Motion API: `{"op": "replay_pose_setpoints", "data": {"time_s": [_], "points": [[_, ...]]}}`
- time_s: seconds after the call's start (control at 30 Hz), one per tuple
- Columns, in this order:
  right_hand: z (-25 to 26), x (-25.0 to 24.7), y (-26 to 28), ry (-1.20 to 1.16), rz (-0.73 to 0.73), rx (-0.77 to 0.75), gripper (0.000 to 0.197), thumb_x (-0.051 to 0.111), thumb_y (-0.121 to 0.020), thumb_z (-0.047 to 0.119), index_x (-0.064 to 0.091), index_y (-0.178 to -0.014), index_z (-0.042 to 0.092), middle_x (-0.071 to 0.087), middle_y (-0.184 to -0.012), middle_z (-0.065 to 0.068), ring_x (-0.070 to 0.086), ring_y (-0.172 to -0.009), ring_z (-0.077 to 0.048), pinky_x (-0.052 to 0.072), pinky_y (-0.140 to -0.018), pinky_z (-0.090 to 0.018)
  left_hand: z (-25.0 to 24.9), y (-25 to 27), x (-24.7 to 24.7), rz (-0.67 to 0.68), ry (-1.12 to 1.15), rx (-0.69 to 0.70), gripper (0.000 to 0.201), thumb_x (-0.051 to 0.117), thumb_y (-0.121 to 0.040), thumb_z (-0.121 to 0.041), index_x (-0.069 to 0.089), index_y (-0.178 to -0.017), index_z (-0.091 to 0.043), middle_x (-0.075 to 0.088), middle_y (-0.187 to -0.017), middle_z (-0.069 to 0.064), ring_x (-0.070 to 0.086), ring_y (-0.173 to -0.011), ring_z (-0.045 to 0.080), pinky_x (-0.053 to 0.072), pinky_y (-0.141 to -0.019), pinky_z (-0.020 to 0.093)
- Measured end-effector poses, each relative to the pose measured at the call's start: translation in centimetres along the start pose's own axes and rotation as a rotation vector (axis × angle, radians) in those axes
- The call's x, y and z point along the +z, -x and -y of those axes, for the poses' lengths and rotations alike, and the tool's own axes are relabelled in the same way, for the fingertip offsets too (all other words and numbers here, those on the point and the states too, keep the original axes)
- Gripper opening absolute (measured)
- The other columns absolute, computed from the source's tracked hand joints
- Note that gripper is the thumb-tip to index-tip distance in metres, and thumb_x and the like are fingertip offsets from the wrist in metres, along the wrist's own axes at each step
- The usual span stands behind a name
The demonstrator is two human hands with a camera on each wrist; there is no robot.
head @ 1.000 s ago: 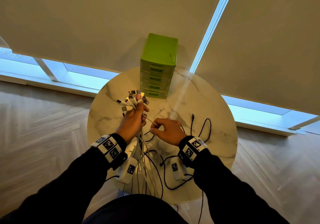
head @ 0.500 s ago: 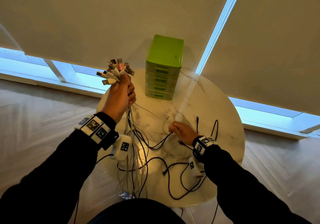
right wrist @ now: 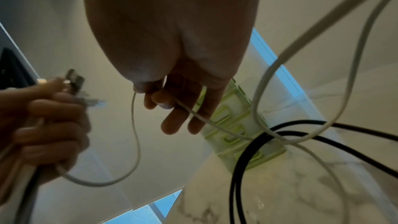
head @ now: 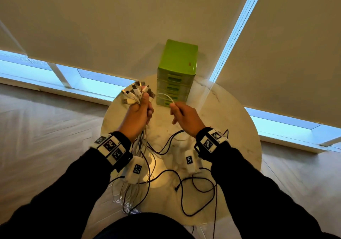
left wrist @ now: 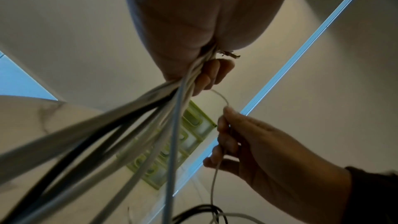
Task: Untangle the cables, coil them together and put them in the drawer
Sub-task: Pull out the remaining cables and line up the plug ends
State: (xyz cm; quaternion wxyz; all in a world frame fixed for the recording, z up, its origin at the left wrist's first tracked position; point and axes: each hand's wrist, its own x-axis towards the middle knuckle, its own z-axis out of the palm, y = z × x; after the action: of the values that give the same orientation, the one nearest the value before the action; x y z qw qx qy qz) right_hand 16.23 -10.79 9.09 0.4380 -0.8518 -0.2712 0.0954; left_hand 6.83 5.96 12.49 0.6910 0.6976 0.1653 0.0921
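Observation:
My left hand (head: 141, 112) grips a bundle of cables (head: 140, 142) just below their USB plugs (head: 133, 92), which fan out above the fist. White and black strands (left wrist: 120, 125) hang from it over the table's near edge. My right hand (head: 181, 114) pinches one thin white cable (head: 165, 95) between thumb and forefinger; it arcs across to the left fist. In the right wrist view that white cable (right wrist: 135, 135) loops down between the two hands. The green drawer unit (head: 176, 74) stands behind the hands, all drawers closed.
The round marble table (head: 230, 128) holds loose black cable loops (head: 195, 189) on its near right part. Window blinds hang close behind the drawer unit. Wooden floor surrounds the table.
My right hand rose from the tabletop to level with the left, sliding up the thin white cable. My left hand with the bundle came down and toward the drawer unit.

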Motion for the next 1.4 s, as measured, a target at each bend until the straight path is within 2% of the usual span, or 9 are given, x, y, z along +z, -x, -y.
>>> {"op": "replay_pose_setpoints", "data": {"time_s": [0.2, 0.3, 0.47, 0.57, 0.97, 1.07, 1.23, 1.33, 1.4], "points": [[1.6, 1.1, 1.0, 0.029, 0.184, -0.158, 0.031, 0.044, -0.106, 0.033, 0.062, -0.089, 0.015, 0.055, -0.072, 0.017, 0.053, -0.066, 0.005, 0.038, -0.064, -0.011, 1.0, -0.4, 1.0, 0.013, -0.003, -0.059, 0.056, 0.032, -0.107, -0.048, 0.062, -0.104, -0.001, 0.048, -0.072, 0.009, 0.039, -0.054, 0.009, 0.03, -0.05, 0.025], [1.9, 1.2, 1.4, 0.041, 0.281, -0.179, 0.028, 0.045, -0.106, 0.032, 0.061, -0.09, 0.016, 0.055, -0.075, 0.017, 0.053, -0.07, 0.006, 0.038, -0.066, -0.009, 1.2, -0.7, 1.2, 0.035, 0.03, -0.055, 0.045, 0.036, -0.107, -0.048, 0.06, -0.096, -0.011, 0.046, -0.062, 0.001, 0.039, -0.052, 0.009, 0.031, -0.049, 0.023], [-1.9, 2.0, 1.5, 0.368, 0.577, 0.133, 0.035, 0.038, -0.104, 0.048, 0.055, -0.081, 0.029, 0.061, -0.084, 0.013, 0.059, -0.089, -0.016, 0.045, -0.093, -0.041, 0.6, -0.8, 0.3, -0.034, 0.103, -0.047, 0.033, 0.043, -0.106, -0.044, 0.054, -0.083, -0.023, 0.037, -0.065, -0.003, 0.032, -0.056, 0.009, 0.027, -0.054, 0.026], [-6.1, 1.8, 2.1, 0.528, 0.729, 0.236, 0.039, 0.036, -0.103, 0.052, 0.057, -0.084, 0.025, 0.062, -0.097, 0.003, 0.06, -0.097, -0.024, 0.045, -0.096, -0.045, -0.7, -1.3, -1.5, -0.133, 0.16, -0.026, 0.031, 0.044, -0.105, -0.044, 0.053, -0.084, -0.024, 0.039, -0.065, -0.005, 0.036, -0.056, 0.006, 0.031, -0.052, 0.021], [-9.0, -1.5, 1.0, 0.443, 0.384, 0.223, 0.025, 0.039, -0.103, 0.048, 0.059, -0.092, 0.04, 0.069, -0.099, 0.017, 0.063, -0.105, -0.018, 0.044, -0.099, -0.048, -2.1, -1.3, -5.0, -0.245, 0.18, 0.073, 0.023, 0.048, -0.104, -0.044, 0.059, -0.092, -0.028, 0.046, -0.074, -0.007, 0.034, -0.061, 0.006, 0.027, -0.054, 0.023], [-6.6, -1.1, 0.0, 0.264, 0.245, 0.169, 0.026, 0.047, -0.103, 0.043, 0.069, -0.097, 0.031, 0.075, -0.093, 0.012, 0.068, -0.096, -0.014, 0.049, -0.095, -0.039, -1.4, -0.7, -3.3, -0.11, 0.098, 0.083, 0.026, 0.048, -0.104, -0.045, 0.06, -0.091, -0.026, 0.056, -0.079, -0.008, 0.04, -0.061, 0.005, 0.032, -0.056, 0.023], [-2.1, -0.9, -0.2, 0.053, 0.156, 0.089, 0.03, 0.05, -0.104, 0.037, 0.072, -0.115, 0.02, 0.074, -0.096, 0.004, 0.07, -0.089, -0.011, 0.052, -0.082, -0.018, -0.2, 0.0, -0.2, -0.034, -0.019, 0.088, 0.017, 0.051, -0.104, -0.039, 0.062, -0.108, -0.027, 0.045, -0.066, -0.015, 0.04, -0.057, 0.003, 0.034, -0.053, 0.017], [-1.4, -0.9, 0.5, -0.028, 0.116, 0.107, 0.032, 0.049, -0.104, 0.038, 0.067, -0.127, 0.026, 0.066, -0.09, 0.01, 0.066, -0.079, -0.013, 0.05, -0.065, -0.009, -0.5, 0.0, 0.3, -0.012, -0.068, 0.058, 0.039, 0.054, -0.103, -0.038, 0.057, -0.132, -0.012, 0.061, -0.069, 0.0, 0.059, -0.066, 0.021, 0.053, -0.061, 0.035], [-0.9, -0.8, 0.9, -0.048, 0.11, 0.077, 0.032, 0.051, -0.103, 0.037, 0.067, -0.128, 0.026, 0.063, -0.084, 0.011, 0.062, -0.07, -0.015, 0.05, -0.063, -0.011, -0.6, 0.0, 0.2, 0.034, -0.161, 0.077, 0.023, 0.058, -0.101, -0.034, 0.065, -0.119, -0.02, 0.07, -0.087, 0.0, 0.069, -0.086, 0.018, 0.055, -0.08, 0.045]]}}
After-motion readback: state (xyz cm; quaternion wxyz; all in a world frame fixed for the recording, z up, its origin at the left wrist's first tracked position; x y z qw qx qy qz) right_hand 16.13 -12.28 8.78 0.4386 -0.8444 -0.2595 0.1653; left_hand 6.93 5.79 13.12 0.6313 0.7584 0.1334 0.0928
